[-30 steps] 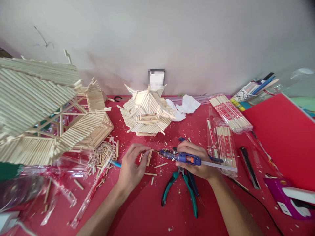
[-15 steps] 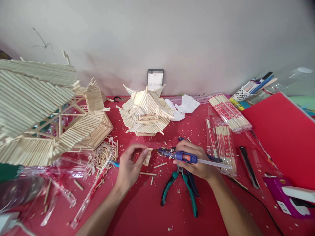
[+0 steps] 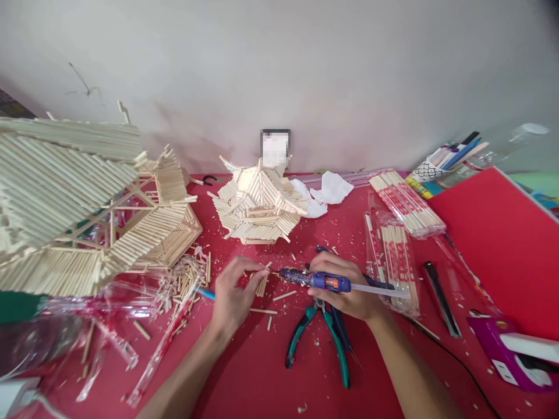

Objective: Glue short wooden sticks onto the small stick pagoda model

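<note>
My right hand (image 3: 343,285) is wrapped round a blue glue gun (image 3: 325,280), with a clear glue stick jutting from its back end. The gun's nozzle points left, close to my left fingertips. My left hand (image 3: 236,291) pinches a small row of cut wooden sticks (image 3: 262,287) between thumb and forefinger; the fingers partly hide it. Loose stick pieces (image 3: 285,295) lie on the red table just below. Teal-handled pliers (image 3: 305,331) rest under my right hand. Behind my hands stands a small pagoda-like roof model (image 3: 262,206) made of sticks.
A larger stick building (image 3: 65,186) fills the left side, beside a pile of offcuts (image 3: 181,282) and plastic wrappers (image 3: 161,343). On the right are packs of chopsticks (image 3: 406,203), a cutter knife (image 3: 442,299), a red board (image 3: 502,244) and a purple-and-white device (image 3: 510,352).
The view has tilted slightly, so the background sits a little lower. My left fingertips have shifted slightly right, and the stick at the top of the row now looks tilted.
</note>
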Available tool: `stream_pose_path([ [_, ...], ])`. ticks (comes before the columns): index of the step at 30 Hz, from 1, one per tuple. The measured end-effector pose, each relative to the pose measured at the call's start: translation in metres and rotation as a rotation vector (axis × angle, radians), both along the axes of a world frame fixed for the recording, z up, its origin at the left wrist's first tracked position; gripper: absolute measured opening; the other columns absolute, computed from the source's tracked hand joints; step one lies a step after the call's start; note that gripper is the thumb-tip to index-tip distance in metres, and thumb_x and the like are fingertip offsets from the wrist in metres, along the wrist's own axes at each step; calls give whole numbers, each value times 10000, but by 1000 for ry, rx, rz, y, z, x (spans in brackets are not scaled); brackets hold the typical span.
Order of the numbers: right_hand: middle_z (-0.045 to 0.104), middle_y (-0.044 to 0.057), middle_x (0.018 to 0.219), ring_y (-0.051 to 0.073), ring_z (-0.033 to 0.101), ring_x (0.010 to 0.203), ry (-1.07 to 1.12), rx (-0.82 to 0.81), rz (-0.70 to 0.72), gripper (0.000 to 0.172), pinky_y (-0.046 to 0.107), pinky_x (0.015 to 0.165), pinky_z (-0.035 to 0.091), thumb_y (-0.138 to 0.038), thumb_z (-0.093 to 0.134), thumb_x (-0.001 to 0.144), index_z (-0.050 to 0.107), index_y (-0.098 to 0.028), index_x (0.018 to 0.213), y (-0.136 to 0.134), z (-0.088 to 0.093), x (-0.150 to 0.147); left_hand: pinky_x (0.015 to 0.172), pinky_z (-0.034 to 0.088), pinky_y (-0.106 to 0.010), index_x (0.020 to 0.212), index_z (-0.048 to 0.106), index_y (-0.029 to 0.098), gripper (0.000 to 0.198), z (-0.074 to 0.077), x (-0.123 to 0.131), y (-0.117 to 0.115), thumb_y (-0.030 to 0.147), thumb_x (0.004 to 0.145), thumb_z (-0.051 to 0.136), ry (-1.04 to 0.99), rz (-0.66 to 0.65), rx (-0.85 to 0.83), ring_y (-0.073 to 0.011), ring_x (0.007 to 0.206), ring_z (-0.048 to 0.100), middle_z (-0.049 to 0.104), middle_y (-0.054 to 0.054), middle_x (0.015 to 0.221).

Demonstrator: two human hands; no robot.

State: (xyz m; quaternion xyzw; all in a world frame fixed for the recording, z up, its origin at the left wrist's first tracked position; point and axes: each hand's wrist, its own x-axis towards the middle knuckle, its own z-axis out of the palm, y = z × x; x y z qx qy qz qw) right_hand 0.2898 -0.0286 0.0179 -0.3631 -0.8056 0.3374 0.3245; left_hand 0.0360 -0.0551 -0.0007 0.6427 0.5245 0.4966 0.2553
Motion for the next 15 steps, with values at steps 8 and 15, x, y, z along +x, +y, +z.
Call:
stream_pose_path([
  [8, 619, 44, 908, 182, 623, 820, -10, 67, -57, 155, 296, 720, 501, -357, 674, 917, 611, -216, 920, 0, -1, -1, 700, 533, -261, 818, 735, 226, 42, -1, 1, 1, 194, 846, 740, 32, -14, 44, -140, 740, 667, 721, -1, 786],
  [15, 626, 39, 888, 173, 625, 792, -57, 55, -77, 165, 288, 709, 502, -367, 664, 920, 622, -210, 890, 1, 0, -2, 705, 544, -290, 811, 746, 224, 60, -1, 1, 0, 257, 859, 730, 5, 21, 3, -156, 733, 659, 723, -17, 779],
])
